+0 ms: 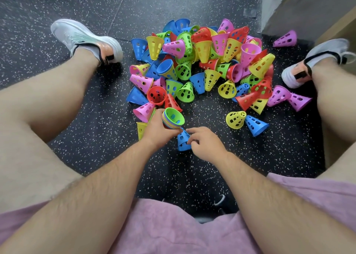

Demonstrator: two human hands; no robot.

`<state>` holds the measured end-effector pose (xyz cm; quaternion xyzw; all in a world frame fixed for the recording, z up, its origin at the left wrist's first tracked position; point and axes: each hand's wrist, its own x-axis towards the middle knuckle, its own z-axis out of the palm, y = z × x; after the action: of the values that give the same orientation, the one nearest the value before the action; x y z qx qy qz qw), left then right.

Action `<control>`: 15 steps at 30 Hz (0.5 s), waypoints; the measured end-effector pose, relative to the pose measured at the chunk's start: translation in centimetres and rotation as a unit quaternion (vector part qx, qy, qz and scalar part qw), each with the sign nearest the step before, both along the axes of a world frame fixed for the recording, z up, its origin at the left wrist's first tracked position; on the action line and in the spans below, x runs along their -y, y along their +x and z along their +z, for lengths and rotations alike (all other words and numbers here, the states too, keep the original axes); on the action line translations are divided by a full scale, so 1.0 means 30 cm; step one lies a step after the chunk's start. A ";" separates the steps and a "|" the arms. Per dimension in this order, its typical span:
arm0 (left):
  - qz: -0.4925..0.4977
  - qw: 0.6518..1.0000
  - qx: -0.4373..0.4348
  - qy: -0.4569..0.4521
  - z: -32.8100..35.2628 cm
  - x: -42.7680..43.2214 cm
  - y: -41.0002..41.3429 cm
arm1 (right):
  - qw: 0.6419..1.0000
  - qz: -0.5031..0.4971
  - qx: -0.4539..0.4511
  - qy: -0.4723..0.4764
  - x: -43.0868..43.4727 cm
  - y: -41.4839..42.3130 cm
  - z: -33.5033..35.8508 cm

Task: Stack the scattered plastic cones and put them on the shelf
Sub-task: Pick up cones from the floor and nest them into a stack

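Cones (202, 61) mostly lie heaped on the floor (104, 134); beside that heap the left hand (158, 131) wraps its grip round a nested stack (173, 119), and the right hand (207, 145) pinches a blue cone (182, 142). Light stiff plastic, so I'd grab the wide rim.

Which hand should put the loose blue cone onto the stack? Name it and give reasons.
Right. The right hand curls its fingers on the blue cone lying on the floor, while the left hand is occupied gripping the stack, its green top cone opening upward, right beside that cone.
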<state>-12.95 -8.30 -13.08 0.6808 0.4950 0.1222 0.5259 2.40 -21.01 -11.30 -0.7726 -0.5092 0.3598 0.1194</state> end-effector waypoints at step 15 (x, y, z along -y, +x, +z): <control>-0.014 1.000 -0.012 0.001 0.012 0.016 0.010 | 0.925 -0.342 -0.071 0.147 -0.092 0.049 0.061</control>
<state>-12.64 -8.78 -12.73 0.6895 0.4919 0.1069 0.5208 3.86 -18.26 -9.47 -0.8459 -0.2515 0.2726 0.3833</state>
